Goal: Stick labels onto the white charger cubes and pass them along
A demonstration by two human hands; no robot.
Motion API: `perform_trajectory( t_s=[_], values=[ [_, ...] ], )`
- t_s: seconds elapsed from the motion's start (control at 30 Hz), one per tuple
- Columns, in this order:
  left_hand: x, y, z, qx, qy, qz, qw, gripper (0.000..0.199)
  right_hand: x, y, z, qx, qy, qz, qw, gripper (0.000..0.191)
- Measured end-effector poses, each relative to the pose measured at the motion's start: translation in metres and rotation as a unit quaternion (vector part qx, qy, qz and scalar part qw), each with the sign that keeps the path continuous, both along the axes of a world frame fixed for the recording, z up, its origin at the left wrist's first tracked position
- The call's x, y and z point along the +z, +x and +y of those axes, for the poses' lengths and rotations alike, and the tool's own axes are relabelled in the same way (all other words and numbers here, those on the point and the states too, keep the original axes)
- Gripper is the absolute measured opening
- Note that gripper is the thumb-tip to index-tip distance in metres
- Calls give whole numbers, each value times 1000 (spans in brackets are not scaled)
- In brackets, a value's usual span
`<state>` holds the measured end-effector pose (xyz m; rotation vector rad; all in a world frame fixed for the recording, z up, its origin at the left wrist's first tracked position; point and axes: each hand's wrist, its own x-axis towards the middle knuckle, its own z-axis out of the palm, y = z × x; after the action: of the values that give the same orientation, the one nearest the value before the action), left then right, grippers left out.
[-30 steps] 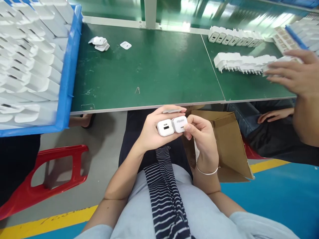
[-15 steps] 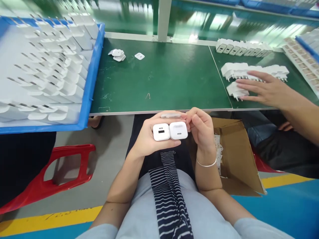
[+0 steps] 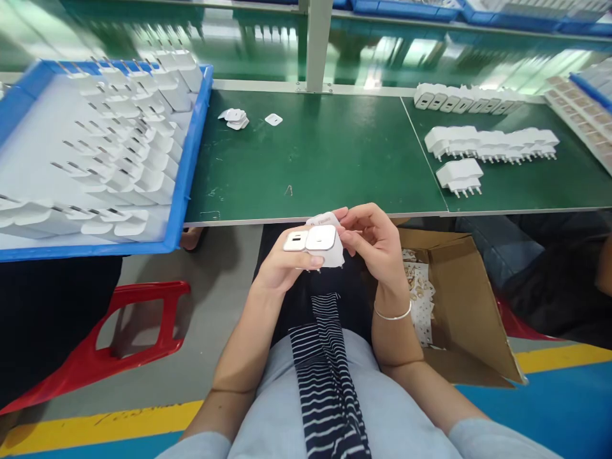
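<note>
My left hand (image 3: 282, 264) is wrapped round two white plug chargers (image 3: 320, 238) held side by side. Their port faces tilt up toward me, and metal pins stick out below. A small white piece with faint print (image 3: 322, 219) sits above the chargers, between the fingers of the same hand. My right hand (image 3: 375, 239) is right beside them, its thumb and fingertips pinched together close to the chargers' right side. Whatever lies between those fingertips is too small to make out.
On the left stands a blue tray (image 3: 191, 153) of upright plug chargers. Small white cover plates (image 3: 235, 118) lie on the green bench (image 3: 335, 159). Rows of chargers (image 3: 492, 143) stand at the right. A cardboard box (image 3: 459, 306) is below, by my right arm; a red stool (image 3: 162, 319) is left.
The chargers in my left hand have tipped, so their sides and pins now show. The co-worker's hand has withdrawn from the chargers at the right. My view has shifted slightly.
</note>
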<state>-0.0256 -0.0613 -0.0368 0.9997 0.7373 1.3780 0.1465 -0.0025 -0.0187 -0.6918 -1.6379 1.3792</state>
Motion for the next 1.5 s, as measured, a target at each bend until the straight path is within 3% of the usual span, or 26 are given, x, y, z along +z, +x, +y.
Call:
perform_trajectory(
  t_s=[0.17, 0.33, 0.5, 0.57, 0.67, 0.77, 0.87, 1.03, 1.17, 1.33, 1.5],
  values=[
    [-1, 3, 0, -8, 22, 13, 1000, 50, 3, 5, -1, -18, 19, -22, 999, 10],
    [-6, 10, 4, -42, 29, -43, 998, 52, -4, 8, 0, -30, 31, -17, 999, 6],
    [-6, 16, 4, -20, 59, -1, 998, 53, -9, 9, -3, -81, 32, -29, 996, 13],
    [-4, 17, 2, 10, 78, 36, 996, 52, -8, 10, -6, -115, 30, -10, 993, 12],
    [-1, 21, 0, 104, 113, 120, 981, 49, -2, 17, -10, -181, 30, 27, 983, 14],
    [4, 24, -2, 161, 149, 184, 958, 49, 3, 24, -13, -197, 26, 45, 979, 17],
    [7, 25, -2, 117, 134, 144, 973, 48, 3, 24, -14, -175, 16, 42, 984, 17],
    [8, 24, -1, 21, 18, -1, 1000, 46, -2, 17, -11, -155, 11, 56, 986, 15],
    [8, 23, 0, 30, -11, -50, 998, 50, -5, 15, -10, -177, 12, 61, 982, 14],
    [8, 26, -2, 0, -31, -45, 999, 48, -8, 12, -12, -183, 36, 24, 982, 12],
    [8, 27, -4, 85, 22, 30, 996, 48, -7, 17, -6, -247, 77, 56, 964, 17]
  ],
)
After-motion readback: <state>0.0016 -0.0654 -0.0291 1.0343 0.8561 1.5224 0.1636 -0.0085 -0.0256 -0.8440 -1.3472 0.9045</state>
